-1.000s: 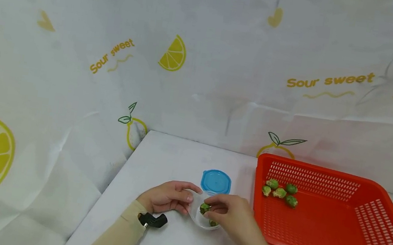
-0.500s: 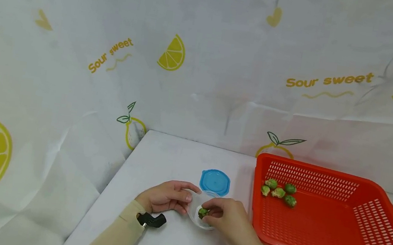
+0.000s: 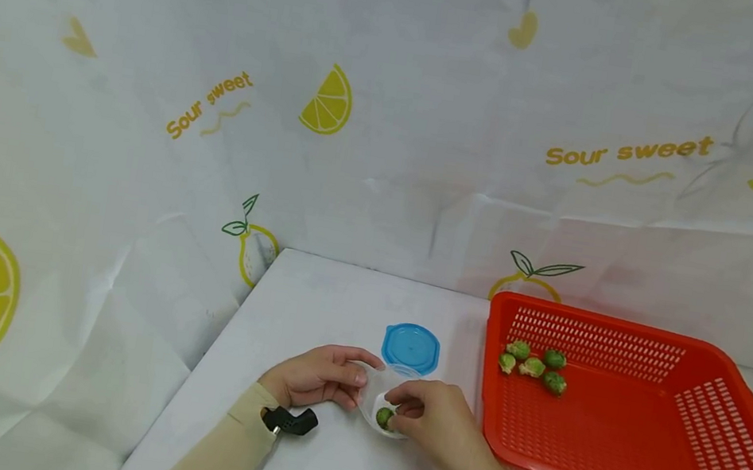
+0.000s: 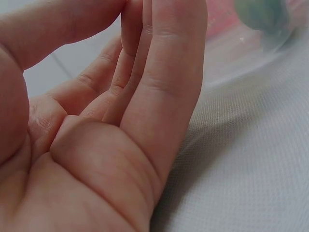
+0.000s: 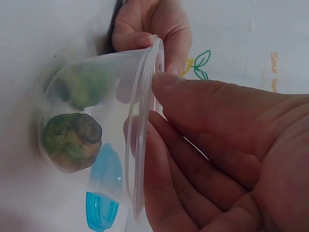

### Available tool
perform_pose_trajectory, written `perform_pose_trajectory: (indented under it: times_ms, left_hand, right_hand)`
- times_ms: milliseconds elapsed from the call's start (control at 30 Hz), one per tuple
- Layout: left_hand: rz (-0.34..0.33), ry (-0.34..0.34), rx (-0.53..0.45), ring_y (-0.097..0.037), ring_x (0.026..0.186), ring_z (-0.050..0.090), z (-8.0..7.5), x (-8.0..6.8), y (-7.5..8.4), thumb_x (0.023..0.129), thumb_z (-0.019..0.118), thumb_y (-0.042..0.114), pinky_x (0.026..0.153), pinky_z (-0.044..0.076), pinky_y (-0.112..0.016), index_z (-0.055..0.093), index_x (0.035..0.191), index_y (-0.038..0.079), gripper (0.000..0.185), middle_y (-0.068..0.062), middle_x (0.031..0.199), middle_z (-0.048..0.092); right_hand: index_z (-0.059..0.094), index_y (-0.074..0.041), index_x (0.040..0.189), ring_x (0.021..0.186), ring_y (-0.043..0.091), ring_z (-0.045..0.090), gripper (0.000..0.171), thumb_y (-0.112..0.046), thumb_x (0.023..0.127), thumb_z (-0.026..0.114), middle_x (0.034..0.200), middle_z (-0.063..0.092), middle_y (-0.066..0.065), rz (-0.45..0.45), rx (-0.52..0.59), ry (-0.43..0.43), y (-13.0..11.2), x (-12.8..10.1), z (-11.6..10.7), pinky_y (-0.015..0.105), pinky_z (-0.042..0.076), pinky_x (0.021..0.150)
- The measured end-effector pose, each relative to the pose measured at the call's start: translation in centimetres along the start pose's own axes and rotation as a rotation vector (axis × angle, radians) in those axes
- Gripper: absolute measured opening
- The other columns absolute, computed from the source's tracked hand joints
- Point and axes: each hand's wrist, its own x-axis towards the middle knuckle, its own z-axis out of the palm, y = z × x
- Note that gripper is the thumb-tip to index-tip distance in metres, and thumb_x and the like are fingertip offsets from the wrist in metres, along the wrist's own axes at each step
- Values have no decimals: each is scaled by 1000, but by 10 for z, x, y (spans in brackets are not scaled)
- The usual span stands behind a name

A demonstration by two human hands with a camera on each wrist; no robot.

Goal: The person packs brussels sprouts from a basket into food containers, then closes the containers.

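Observation:
My left hand [image 3: 320, 378] grips a small clear plastic container [image 5: 116, 67] by its rim, thumb near the edge. A Brussels sprout [image 5: 72, 142] lies at the container's bottom, beside a second, blurred sprout [image 5: 89, 87]. At the container's mouth is my right hand [image 3: 441, 429], its thumb at the rim and fingertips just inside, apart from the sprouts. In the head view one sprout [image 3: 384, 417] shows beside those fingers. Behind the container lies a blue lid [image 3: 411, 348]. The left wrist view shows the left hand's palm [image 4: 96, 154] close up, with the container blurred at upper right.
A large red plastic basket [image 3: 605, 460] stands on the right of the white table [image 3: 332, 293]. Several Brussels sprouts [image 3: 532, 368] lie in its far left corner. A white sheet printed with lemons [image 3: 401, 110] hangs behind and at the left.
My right hand has lowered a Brussels sprout into the container and let it go; its fingers linger at the mouth. The left hand keeps its grip on the container.

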Motion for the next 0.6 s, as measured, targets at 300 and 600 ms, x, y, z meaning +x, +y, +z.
perform_pose_trajectory:
  times_ms: [300, 600]
  left_hand:
    - [-14, 8, 2, -11, 78, 75, -1, 1, 1, 108, 61, 5, 80, 66, -26, 56, 148, 4, 41, 1, 95, 68]
    - [-12, 12, -4, -11, 79, 75, -2, 1, -2, 107, 63, 6, 81, 66, -27, 57, 148, 3, 42, -2, 100, 68]
  right_hand:
    - [83, -7, 108, 82, 13, 70, 19, -5, 89, 86, 102, 81, 7, 27, 2, -4, -4, 0, -1, 29, 66, 74]
    - [83, -9, 110, 84, 13, 69, 20, -8, 91, 86, 103, 81, 5, 37, 24, -9, -10, -4, -6, 29, 67, 74]
